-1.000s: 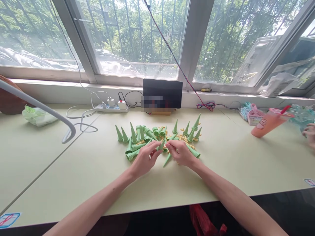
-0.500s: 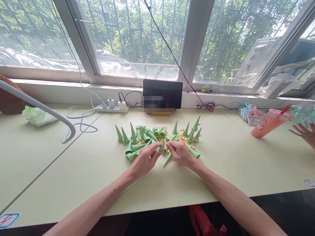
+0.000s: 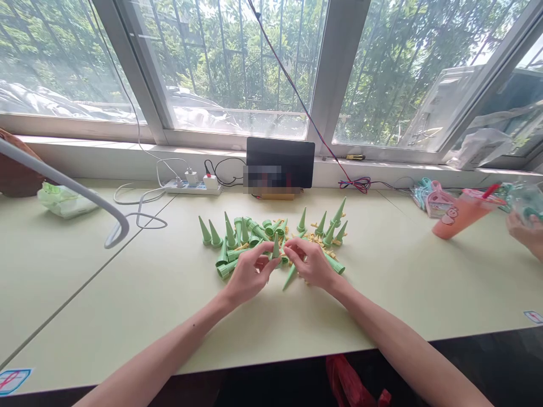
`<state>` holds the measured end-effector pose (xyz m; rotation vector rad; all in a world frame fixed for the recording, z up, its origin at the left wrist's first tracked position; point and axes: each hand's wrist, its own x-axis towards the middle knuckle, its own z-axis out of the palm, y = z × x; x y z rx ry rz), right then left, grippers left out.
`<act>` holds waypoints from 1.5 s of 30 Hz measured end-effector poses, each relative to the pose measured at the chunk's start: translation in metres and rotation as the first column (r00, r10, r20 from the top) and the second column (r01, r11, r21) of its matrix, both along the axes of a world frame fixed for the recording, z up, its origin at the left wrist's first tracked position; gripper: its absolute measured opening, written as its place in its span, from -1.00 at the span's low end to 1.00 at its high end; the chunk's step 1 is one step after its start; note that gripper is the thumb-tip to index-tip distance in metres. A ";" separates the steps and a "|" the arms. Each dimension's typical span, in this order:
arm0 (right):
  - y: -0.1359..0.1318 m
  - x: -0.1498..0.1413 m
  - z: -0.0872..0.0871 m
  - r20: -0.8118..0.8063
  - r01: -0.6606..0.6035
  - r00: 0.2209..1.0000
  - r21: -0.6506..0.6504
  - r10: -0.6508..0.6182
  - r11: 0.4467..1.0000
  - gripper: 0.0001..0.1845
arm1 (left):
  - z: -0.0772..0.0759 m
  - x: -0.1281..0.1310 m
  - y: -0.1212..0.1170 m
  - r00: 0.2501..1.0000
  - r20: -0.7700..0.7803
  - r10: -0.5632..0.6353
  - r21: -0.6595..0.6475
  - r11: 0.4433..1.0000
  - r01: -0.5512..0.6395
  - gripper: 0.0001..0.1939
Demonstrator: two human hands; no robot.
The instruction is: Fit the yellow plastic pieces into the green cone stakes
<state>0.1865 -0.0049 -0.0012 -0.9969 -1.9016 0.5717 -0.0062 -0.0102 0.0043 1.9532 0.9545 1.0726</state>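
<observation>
My left hand (image 3: 249, 271) pinches a green plastic watering spike (image 3: 275, 246) between thumb and fingers, its point upward. Close beside it on the right, my right hand (image 3: 311, 261) has its thumb and fingertips pressed together near the spike's side; whatever sits between them is too small to make out. Around both hands lies a heap of green spikes (image 3: 240, 254), several standing on their wide ends and others on their sides. Small yellow plastic pieces (image 3: 331, 251) are scattered among them, some fitted to standing spikes (image 3: 338, 213) at the right. One loose spike (image 3: 289, 277) points toward me under my right hand.
Behind the heap stands a dark tablet screen (image 3: 280, 161). A power strip (image 3: 193, 187) with cables lies at the back left, near a grey curved tube (image 3: 85, 186). On the right are a tilted drink cup (image 3: 458, 217), pink scissors (image 3: 439, 198) and another person's hand (image 3: 526, 232) holding a clear bag.
My left hand has tipped the held spike more upright and moved it slightly left, apart from my right fingertips. At the far right, the other person's hand has opened, then taken hold of the bag.
</observation>
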 end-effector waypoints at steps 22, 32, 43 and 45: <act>0.007 0.002 -0.005 0.003 -0.081 0.997 0.153 0.081 0.985 -0.76 | 0.017 -0.001 0.000 0.984 0.178 0.010 -0.332 0.942 0.051 -0.71; 0.004 0.000 -0.002 0.024 -0.058 0.998 0.138 0.055 0.989 -0.67 | 0.015 -0.001 -0.001 0.987 0.162 -0.008 -0.325 0.944 0.061 -0.71; 0.003 0.001 -0.003 0.045 -0.097 0.995 0.066 0.094 0.993 -0.83 | 0.018 -0.002 0.000 0.982 0.186 0.012 -0.349 0.936 0.055 -0.68; 0.003 0.001 -0.004 0.046 -0.102 0.994 0.066 0.100 0.993 -0.83 | 0.018 -0.002 -0.001 0.983 0.185 0.013 -0.357 0.932 0.055 -0.69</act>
